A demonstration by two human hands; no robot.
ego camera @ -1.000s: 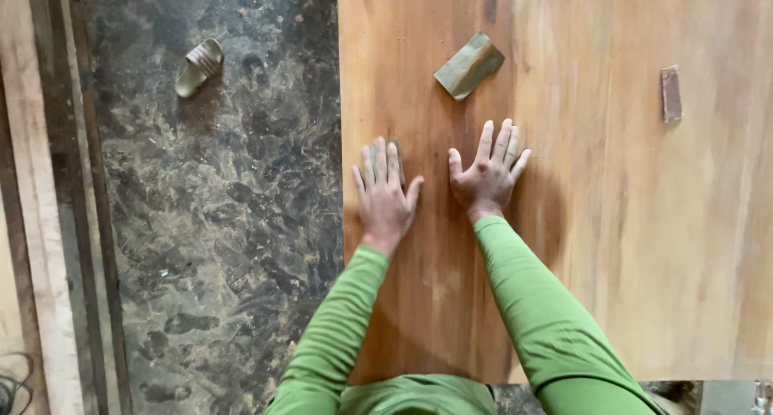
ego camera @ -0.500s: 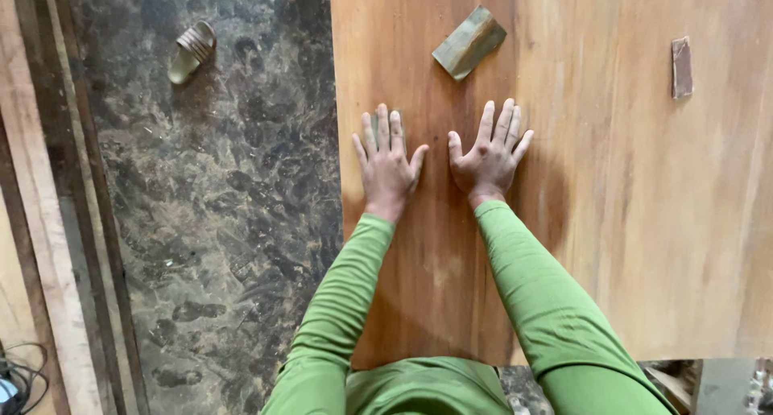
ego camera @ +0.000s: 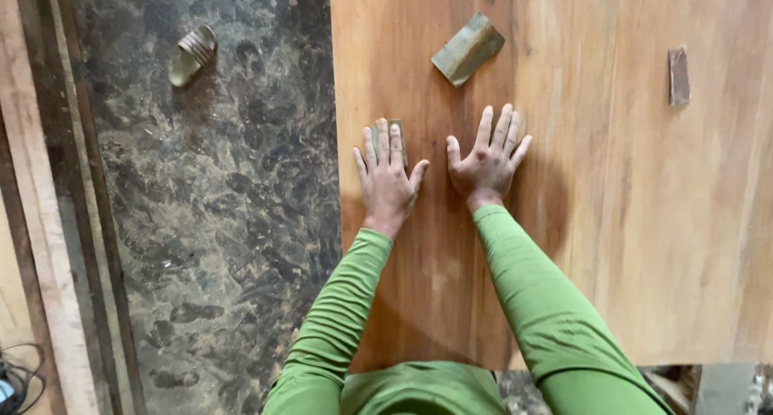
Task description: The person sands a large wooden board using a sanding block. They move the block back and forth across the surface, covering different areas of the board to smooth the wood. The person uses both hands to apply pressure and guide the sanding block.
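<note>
Sandpaper (ego camera: 396, 133) lies flat on the board (ego camera: 612, 222), pinned under the fingers of the left hand (ego camera: 388, 181); only its top edge and corner show past the fingertips. It looks thin, light and limp, likely gritty on the underside, so it should drag rather than slide; it would best be held by flat pressure from the fingers, or pinched at the exposed edge at 12 o'clock. The left hand is spread, fingers apart, pressing down on the sheet, not curled around it. The right hand (ego camera: 487, 161) lies just beside it at 3 o'clock, palm down, fingers splayed on bare wood, holding nothing.

The board is a broad, stiff slab of smooth brown wood, probably heavy.

At 1 o'clock from the left hand, near but apart, sits a folded pad (ego camera: 469, 49), greenish-grey. Well apart at 2 o'clock from the right hand rests a small brown block (ego camera: 679, 76). Off the board at 10 o'clock, a sandal (ego camera: 192, 54) lies on the dark floor (ego camera: 217, 222). Planks (ego camera: 32, 206) run along the far left. Nothing blocks either hand.
</note>
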